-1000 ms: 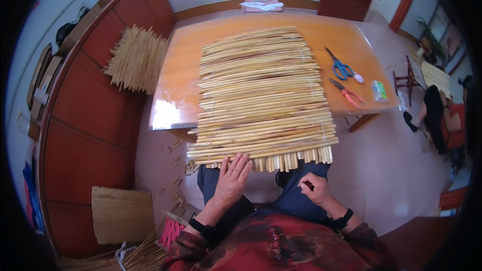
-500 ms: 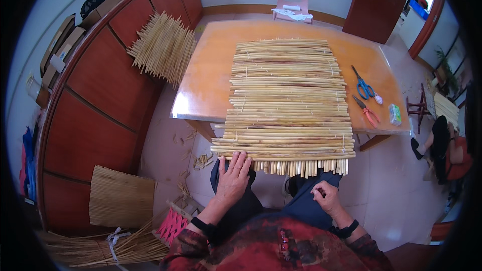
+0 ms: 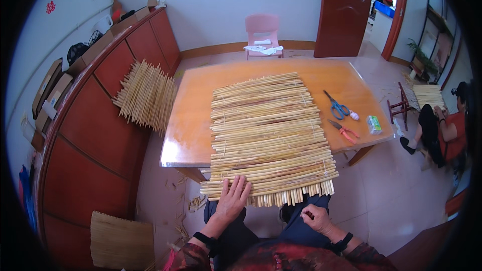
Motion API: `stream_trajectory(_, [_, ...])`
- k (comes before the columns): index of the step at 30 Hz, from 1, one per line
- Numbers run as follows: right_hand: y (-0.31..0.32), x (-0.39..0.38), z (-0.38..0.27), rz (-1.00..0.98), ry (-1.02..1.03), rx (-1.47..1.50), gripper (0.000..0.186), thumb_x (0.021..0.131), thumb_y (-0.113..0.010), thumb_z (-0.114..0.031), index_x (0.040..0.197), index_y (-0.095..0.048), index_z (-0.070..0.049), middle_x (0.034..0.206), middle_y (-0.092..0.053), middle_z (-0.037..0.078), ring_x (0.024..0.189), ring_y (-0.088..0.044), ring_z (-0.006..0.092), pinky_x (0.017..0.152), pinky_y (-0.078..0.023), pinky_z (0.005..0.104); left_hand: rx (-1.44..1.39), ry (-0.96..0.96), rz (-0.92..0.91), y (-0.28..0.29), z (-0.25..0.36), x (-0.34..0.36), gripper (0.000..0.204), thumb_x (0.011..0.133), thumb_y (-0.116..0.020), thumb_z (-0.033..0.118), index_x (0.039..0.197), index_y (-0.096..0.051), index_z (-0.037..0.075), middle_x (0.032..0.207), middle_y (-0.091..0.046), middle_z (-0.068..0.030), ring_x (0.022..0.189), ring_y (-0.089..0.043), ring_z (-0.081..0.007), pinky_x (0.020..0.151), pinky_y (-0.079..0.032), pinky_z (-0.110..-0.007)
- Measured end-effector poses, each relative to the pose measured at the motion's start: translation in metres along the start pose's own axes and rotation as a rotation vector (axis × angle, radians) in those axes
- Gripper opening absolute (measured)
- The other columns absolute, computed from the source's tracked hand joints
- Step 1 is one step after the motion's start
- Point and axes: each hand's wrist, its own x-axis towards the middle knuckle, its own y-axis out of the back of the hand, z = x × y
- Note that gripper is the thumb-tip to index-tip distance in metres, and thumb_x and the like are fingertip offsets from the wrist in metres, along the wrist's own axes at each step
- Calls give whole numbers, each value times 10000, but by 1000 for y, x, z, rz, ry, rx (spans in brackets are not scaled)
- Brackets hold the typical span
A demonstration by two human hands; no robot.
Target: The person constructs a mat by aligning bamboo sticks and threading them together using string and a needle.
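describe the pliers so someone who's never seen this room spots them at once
Find the orange-brown table, then its right side, just past the stick mat. The pliers lie there, nearer the camera wearer than the scissors and left of the small green-and-white packet. Their red handles set them apart from the scissors' blue ones.

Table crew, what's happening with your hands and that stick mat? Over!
Left hand flat on stick mat, near edge. Right hand loosely curled, off the mat. Scissors and pliers to the mat's right, not on it.
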Motion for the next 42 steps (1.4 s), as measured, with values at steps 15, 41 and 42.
stream_trajectory(15, [2,-3,21,38,23,41,90,693,-627,-93,761,-580,-57,624,-575,66,546,-580,151,517,-455,260,-56,82,452,93,-30,51,306,776,-501,57,1070,-498,-27,1103,-541,-143,1041,-519,-254,873,-405,-378])
stream_trajectory(41, [5,2,21,9,15,34,74,710,-613,-87,736,-560,-44,569,-563,44,478,-553,112,478,-444,231,-2134,1235,1161,-16,-28,36,307,848,-492,54,1137,-416,-21,1089,-515,-144,949,-545,-275,790,-485,-405])
stream_trajectory(42, [4,1,20,10,16,24,78,705,-620,-88,739,-563,-47,569,-562,47,481,-554,116,478,-444,234,-2106,1218,1168,-22,-22,32,305,856,-483,67,1140,-413,-20,1097,-510,-147,956,-542,-279,794,-483,-410])
